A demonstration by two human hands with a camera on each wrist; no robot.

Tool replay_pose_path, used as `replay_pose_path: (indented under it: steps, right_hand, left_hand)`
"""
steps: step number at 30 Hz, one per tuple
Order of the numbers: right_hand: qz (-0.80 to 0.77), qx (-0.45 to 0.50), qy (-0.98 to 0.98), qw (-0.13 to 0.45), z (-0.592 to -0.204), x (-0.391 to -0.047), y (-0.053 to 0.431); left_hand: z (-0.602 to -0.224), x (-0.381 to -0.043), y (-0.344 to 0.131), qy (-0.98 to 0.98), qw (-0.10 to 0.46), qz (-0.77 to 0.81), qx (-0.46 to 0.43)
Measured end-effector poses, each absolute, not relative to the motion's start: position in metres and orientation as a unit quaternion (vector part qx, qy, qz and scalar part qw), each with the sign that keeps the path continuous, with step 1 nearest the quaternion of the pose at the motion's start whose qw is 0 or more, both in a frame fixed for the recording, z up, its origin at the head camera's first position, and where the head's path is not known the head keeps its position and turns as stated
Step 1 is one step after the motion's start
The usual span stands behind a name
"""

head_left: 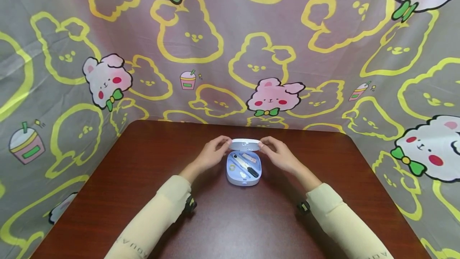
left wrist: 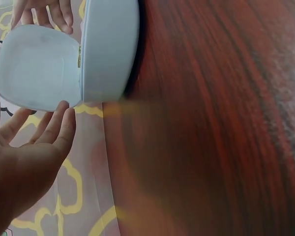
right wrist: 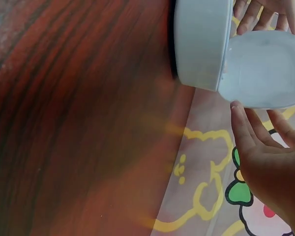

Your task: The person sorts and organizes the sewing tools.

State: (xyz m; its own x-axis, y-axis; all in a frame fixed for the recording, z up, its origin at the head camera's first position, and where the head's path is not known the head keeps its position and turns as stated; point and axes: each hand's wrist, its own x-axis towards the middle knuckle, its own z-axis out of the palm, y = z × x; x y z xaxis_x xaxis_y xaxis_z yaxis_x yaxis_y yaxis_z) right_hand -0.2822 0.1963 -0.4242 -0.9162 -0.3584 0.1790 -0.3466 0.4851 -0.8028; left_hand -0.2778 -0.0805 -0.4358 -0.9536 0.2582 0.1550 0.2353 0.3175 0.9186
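Observation:
A small pale-blue case [head_left: 244, 182] stands on the table with its white lid [head_left: 244, 143] raised at the back. My left hand [head_left: 212, 154] holds the lid's left edge between thumb and fingers. At the opposite edge, my right hand [head_left: 281, 156] grips the lid the same way. Inside the case, a slim white-and-black tool [head_left: 246, 166] lies diagonally. Around it sit a small yellowish ring [head_left: 232, 167], a pink-and-white piece [head_left: 249, 158] and a little white piece [head_left: 242, 174]. In the left wrist view, the lid [left wrist: 37, 69] stands out from the case's side wall [left wrist: 110, 49].
The dark reddish wooden table [head_left: 233, 227] extends on all sides of the case. A grey curtain [head_left: 215, 23] with cartoon bears surrounds its back and sides. Small black devices sit at the left wrist [head_left: 190, 204] and right wrist [head_left: 304, 207].

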Motion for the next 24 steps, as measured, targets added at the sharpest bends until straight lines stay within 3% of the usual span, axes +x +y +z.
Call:
replay_pose_path:
  steps: [24]
  right_hand:
    - [-0.462, -0.248, 0.851, 0.023, -0.436, -0.271, 0.199]
  left_hand:
    - [-0.440, -0.268, -0.083, 0.829, 0.017, 0.516, 0.213]
